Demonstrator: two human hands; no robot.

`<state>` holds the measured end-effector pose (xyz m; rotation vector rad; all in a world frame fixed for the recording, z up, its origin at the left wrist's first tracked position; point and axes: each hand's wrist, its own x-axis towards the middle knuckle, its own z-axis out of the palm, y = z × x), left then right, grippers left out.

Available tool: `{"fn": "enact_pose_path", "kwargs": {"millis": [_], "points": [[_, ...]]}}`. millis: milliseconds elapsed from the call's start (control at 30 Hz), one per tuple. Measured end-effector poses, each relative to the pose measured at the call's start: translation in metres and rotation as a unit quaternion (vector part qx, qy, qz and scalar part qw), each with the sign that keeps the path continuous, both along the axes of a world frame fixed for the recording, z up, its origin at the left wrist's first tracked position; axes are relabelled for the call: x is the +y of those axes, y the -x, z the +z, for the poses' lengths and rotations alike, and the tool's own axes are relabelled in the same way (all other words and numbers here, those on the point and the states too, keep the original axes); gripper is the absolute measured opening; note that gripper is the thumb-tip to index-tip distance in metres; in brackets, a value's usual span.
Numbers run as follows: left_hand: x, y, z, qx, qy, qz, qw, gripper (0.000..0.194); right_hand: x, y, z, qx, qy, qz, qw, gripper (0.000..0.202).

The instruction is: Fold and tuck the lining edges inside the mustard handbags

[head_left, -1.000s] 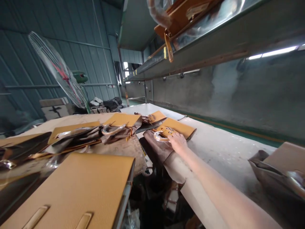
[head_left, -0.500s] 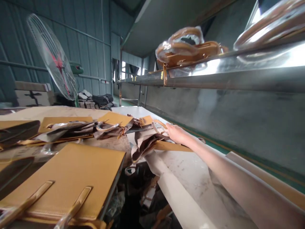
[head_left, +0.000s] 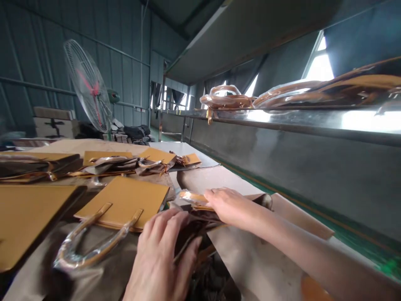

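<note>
Far left, well out from the left hand (head_left: 153,255) and its fingers, there's a flat mustard panel (head_left: 31,217). A big fan (head_left: 90,90) stands way past the fingers, behind the surface (head_left: 87,145). Next over is a mustard bag (head_left: 128,198), just left of and beyond those fingertips, with its plastic-wrapped loop (head_left: 94,259) lying to their left. Further beyond the fingers, more floppy bags (head_left: 153,156) sit in a row. The left fingers are bent with the thumb apart, right up against a dark brown bag (head_left: 203,223); honestly can't tell if they've got a grip on it. That bag sits between both hands, and the right hand (head_left: 228,207) has its fingers closed on a wrapped handle (head_left: 190,196) there. Right of those fingers, past the forearm, lies a tan sheet (head_left: 300,215), with a loaded shelf (head_left: 275,117) higher up.
</note>
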<state>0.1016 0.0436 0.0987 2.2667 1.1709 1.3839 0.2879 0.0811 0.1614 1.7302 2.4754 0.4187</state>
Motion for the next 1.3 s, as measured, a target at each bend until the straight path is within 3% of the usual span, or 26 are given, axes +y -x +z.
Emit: {"fn": "enact_pose_path", "kwargs": {"millis": [167,367,467,533,667,833,933,1033,1300], "points": [[-0.009,0.0,-0.013,0.083,0.179,-0.105,0.975,0.014,-0.044,0.031,-0.012,-0.006,0.037,0.064,0.997,0.013],[-0.048,0.006,-0.042,0.07,0.166,-0.155,0.971,0.048,-0.072,0.05,-0.029,0.012,0.059,0.1,0.993,0.009],[-0.06,0.006,-0.057,0.077,0.194,-0.149,0.967,0.038,-0.079,0.057,-0.04,0.022,0.081,0.127,0.988,0.007],[-0.063,0.004,-0.067,0.04,0.205,-0.171,0.963,0.027,-0.081,0.06,-0.046,0.028,0.095,0.135,0.986,0.007],[-0.061,0.002,-0.08,-0.094,0.278,-0.223,0.93,0.024,-0.077,0.061,-0.05,0.041,0.127,0.133,0.982,0.011],[-0.058,0.0,-0.08,-0.17,0.35,-0.245,0.888,0.02,-0.068,0.057,-0.055,0.063,0.181,0.119,0.974,0.014],[-0.06,-0.003,-0.081,-0.232,0.385,-0.283,0.847,0.036,-0.066,0.056,-0.059,0.072,0.208,0.104,0.97,0.013],[-0.063,-0.007,-0.085,-0.269,0.421,-0.262,0.825,0.041,-0.066,0.058,-0.062,0.083,0.229,0.097,0.965,0.013],[-0.069,-0.006,-0.095,-0.306,0.442,-0.167,0.826,0.023,-0.066,0.06,-0.073,0.132,0.281,0.117,0.943,0.012]]}}
